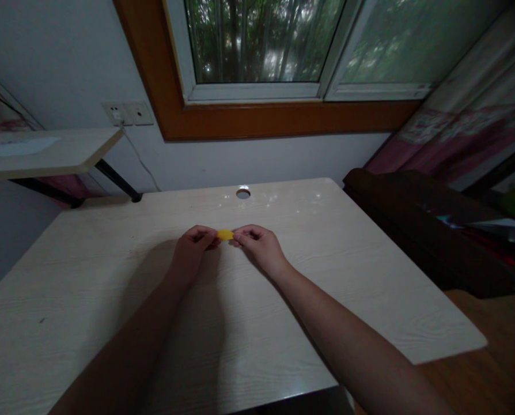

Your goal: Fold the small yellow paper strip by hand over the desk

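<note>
A small, flat yellow piece [225,234] is held just above the desk, stretched between both hands; its exact kind is too small to make out. My left hand [194,245] pinches its left end between thumb and forefinger. On the other side, my right hand [260,245] pinches the right end the same way. The fingertips cover both ends, so only the middle part shows. Beneath the hands lies the pale wood-grain desk [326,276], with the arms' shadows falling across it.
A round cable hole [243,193] is near the desk's back edge. At left a raised shelf [67,153] stands on black legs, with a cable [139,153] behind it. A dark edge [300,402] shows at the front. Dark furniture [413,230] borders the right.
</note>
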Tool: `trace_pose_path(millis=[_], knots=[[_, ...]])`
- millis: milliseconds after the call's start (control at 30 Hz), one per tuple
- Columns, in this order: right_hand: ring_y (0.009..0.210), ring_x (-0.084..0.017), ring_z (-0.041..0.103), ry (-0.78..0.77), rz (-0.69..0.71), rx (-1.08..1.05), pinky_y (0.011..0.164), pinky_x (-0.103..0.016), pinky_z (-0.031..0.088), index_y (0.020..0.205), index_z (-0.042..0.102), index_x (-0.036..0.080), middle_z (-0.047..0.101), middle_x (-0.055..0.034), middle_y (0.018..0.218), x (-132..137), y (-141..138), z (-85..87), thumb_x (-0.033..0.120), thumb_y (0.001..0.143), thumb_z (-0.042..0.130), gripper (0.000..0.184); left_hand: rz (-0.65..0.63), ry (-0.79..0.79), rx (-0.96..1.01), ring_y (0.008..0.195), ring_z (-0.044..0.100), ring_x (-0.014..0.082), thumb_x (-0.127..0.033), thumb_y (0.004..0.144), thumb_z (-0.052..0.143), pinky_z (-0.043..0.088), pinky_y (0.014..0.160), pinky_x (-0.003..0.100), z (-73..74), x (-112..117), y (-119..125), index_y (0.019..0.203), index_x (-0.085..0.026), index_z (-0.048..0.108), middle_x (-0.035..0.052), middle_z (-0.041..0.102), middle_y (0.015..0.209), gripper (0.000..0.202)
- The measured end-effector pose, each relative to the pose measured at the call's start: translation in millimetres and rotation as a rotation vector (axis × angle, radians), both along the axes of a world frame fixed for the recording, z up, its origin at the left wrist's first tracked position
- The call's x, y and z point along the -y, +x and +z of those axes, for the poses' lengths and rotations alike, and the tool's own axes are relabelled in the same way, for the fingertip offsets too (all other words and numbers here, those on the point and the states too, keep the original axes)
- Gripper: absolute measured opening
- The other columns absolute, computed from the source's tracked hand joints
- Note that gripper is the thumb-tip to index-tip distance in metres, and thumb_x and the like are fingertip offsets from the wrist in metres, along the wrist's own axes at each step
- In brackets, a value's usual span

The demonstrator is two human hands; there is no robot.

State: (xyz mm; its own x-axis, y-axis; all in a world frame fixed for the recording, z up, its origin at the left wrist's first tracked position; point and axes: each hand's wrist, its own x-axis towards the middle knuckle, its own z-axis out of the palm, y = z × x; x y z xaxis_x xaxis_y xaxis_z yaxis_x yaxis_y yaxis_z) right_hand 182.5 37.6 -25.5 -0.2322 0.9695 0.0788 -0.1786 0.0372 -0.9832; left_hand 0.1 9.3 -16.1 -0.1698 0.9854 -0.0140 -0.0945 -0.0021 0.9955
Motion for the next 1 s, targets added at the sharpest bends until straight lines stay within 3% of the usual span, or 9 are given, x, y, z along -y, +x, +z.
trace_pose_path(millis=[133, 333, 533, 833, 1000], knots=[[0.073, -0.016, 0.067, 0.041, -0.047, 0.009, 0.071, -0.029, 0.053, 0.087, 0.072, 0.017, 0.072, -0.0064, 0.081, 1, 1, 1.5, 0.033, 0.075, 0.073, 0.021, -0.037, 0.011, -0.032, 0.072, 0.066, 0.0149, -0.039, 0.074, 0.073, 0.052, 0.073, 0.029, 1.7, 1, 0, 0.084, -0.016, 0.064, 0.0021, 0.069, 0.077, 0.027], [0.079, -0.016, 0.066, 0.248, -0.046, 0.210, 0.074, -0.028, 0.053, 0.094, 0.072, 0.019, 0.072, -0.0066, 0.089, 4, 3, 0.2, 0.031, 0.080, 0.069, 0.019, -0.119, 0.030, -0.206, 0.076, 0.064, 0.0151, -0.044, 0.075, 0.071, 0.051, 0.069, 0.026, 8.3, 4, 4, 0.095, -0.018, 0.067, 0.0032, 0.070, 0.088, 0.033], [0.080, -0.016, 0.066, 0.332, -0.075, 0.259, 0.076, -0.029, 0.052, 0.101, 0.071, 0.021, 0.070, -0.0055, 0.089, 8, 3, 6.3, 0.029, 0.082, 0.067, 0.021, -0.177, 0.000, -0.429, 0.072, 0.062, 0.0164, -0.048, 0.078, 0.067, 0.048, 0.070, 0.026, 13.4, 6, 5, 0.084, -0.019, 0.073, 0.0020, 0.070, 0.075, 0.030], [0.075, -0.015, 0.063, 0.228, -0.144, 0.101, 0.073, -0.030, 0.052, 0.104, 0.068, 0.021, 0.068, -0.0040, 0.085, 6, 4, 10.4, 0.032, 0.078, 0.071, 0.028, -0.268, -0.082, -0.290, 0.075, 0.068, 0.0180, -0.045, 0.074, 0.072, 0.053, 0.074, 0.030, 6.4, 5, 5, 0.082, -0.019, 0.072, 0.0037, 0.074, 0.080, 0.027], [0.076, -0.015, 0.063, 0.172, -0.132, 0.059, 0.075, -0.030, 0.051, 0.105, 0.067, 0.021, 0.067, -0.0037, 0.086, 3, 3, 7.2, 0.034, 0.079, 0.071, 0.030, -0.206, -0.077, -0.116, 0.075, 0.071, 0.0184, -0.042, 0.070, 0.077, 0.056, 0.076, 0.032, 7.0, 4, 8, 0.092, -0.018, 0.066, 0.0023, 0.073, 0.078, 0.034]])
